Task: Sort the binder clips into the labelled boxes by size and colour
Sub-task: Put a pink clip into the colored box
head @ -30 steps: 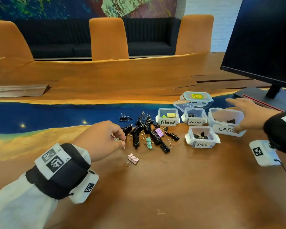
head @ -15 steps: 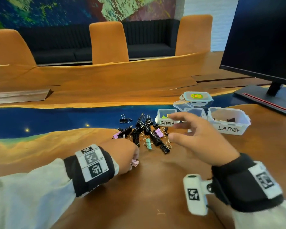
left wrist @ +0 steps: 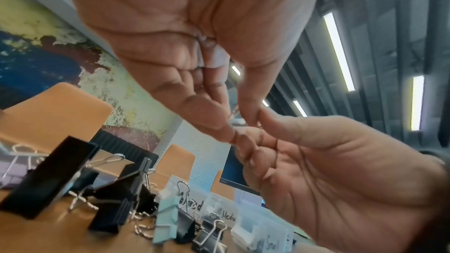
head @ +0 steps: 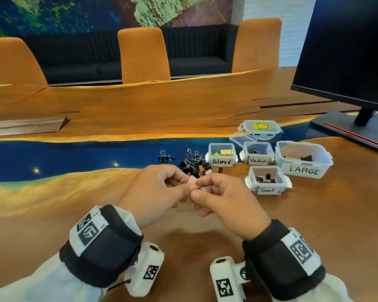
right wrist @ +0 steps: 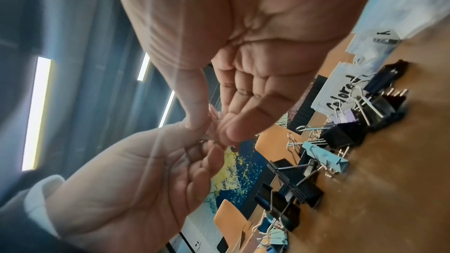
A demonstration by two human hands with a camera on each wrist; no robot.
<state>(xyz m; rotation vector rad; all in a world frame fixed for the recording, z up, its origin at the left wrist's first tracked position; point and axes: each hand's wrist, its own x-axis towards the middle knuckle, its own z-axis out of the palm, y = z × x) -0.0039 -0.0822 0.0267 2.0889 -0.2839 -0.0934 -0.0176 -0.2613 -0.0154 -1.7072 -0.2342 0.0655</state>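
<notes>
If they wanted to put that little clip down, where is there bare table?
Bare wood lies near the person, in front of the Small box and below both hands. Blue strip left of the lone black clip is free too. It is crowded between the clip pile and the Colored box.

Lighting is bright and even. Long ceiling lights (left wrist: 338, 51) supply overhead light and appear as overexposed strips in both wrist views. The head view is sharp, with bowed lines at the edges and small glare spots on the glossy blue table strip (head: 74, 158). Wrist views are softly blurred; the near palms fill the frame out of focus.
</notes>
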